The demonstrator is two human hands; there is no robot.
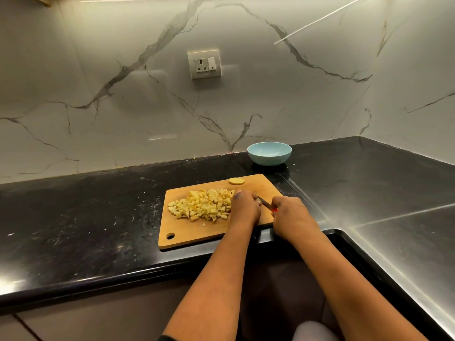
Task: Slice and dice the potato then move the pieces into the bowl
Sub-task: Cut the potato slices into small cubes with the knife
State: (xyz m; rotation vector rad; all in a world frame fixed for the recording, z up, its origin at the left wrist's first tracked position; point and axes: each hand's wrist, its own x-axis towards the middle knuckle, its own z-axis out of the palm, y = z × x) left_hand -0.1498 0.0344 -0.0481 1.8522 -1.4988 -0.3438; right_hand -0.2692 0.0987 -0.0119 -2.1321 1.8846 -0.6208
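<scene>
On the one cutting board (pixel 216 232), the right hand (pixel 289 212) is gripping one knife (pixel 264 202) while the left hand (pixel 243 207), curled over a potato piece, is resting beside one heap of diced potato (pixel 200 205), one round slice (pixel 236 181) and one empty bowl (pixel 269 153) lying beyond.

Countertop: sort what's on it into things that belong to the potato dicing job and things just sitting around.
Belongs to the job: diced potato pile, round potato slice, cutting board, knife in the right hand, left hand, empty blue bowl.

Just there: wall socket, black countertop.
</scene>
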